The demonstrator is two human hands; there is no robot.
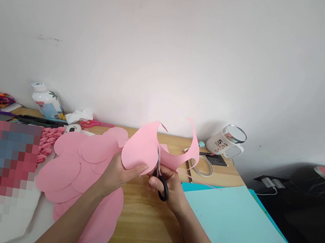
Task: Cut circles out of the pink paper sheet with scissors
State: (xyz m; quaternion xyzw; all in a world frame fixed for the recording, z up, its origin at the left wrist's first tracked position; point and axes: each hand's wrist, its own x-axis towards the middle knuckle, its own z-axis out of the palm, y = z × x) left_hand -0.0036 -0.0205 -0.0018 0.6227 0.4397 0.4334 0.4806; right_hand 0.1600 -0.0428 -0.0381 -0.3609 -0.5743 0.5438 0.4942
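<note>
My left hand (123, 173) pinches a sheet of pink paper (140, 147), its thumb on the front face near the lower edge. The sheet has a rounded outline, and a curled, partly cut strip of it arches off to the right. In my right hand (170, 186) is a pair of scissors (163, 189) with black handles, fingers closed around the loops. Their metal blades point up against the paper's right edge. Left of and below my left hand, a pile of pink paper circles (61, 175) overlaps on the table, partly hidden by my forearm.
On the right lies a pale blue sheet (232, 227) over brighter blue ones. A white mug (222, 141), a coiled white cable (204, 167) and a pen stand or lie behind. Pink scissors (97, 124) and a white bottle (47, 101) are near the wall, back left.
</note>
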